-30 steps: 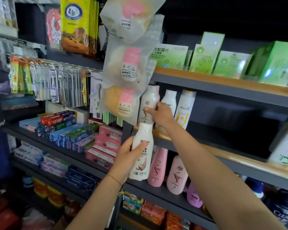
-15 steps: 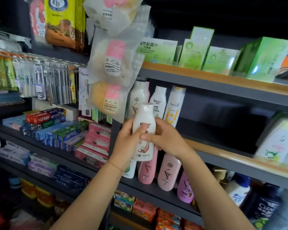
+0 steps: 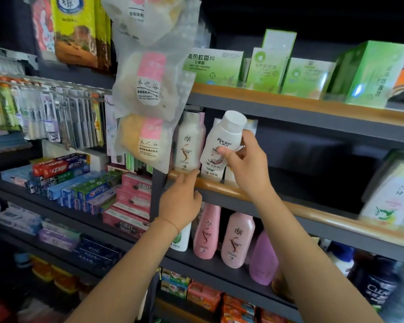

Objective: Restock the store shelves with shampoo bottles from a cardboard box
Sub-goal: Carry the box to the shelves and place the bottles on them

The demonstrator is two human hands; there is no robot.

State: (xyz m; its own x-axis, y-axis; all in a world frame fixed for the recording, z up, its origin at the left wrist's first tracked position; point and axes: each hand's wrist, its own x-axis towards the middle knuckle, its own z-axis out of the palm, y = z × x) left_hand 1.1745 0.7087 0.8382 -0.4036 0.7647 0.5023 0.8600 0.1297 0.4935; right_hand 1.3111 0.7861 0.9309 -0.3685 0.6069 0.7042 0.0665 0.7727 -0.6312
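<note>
Head view: the right hand [image 3: 245, 159] gripped a white plastic shampoo bottle [image 3: 222, 141], tilted left, just above the wooden-edged grey shelf [image 3: 313, 209]. The left hand [image 3: 181, 201], fingers loosely extended and holding nothing, touched that shelf's front edge, below a cream shampoo bottle [image 3: 189, 141] standing upright on it.

A shop: stocked shelves [image 3: 289, 108] of shampoo bottles [image 3: 207, 231], toothpaste boxes [image 3: 61, 167], hanging packets [image 3: 149, 82].

On the middle shelf [image 3: 219, 186], the right hand [image 3: 247, 164] holds a tilted shampoo bottle [image 3: 222, 143] just right of an upright bottle [image 3: 189, 141], while the left hand [image 3: 180, 203] rests below on the shelf's rail.
</note>
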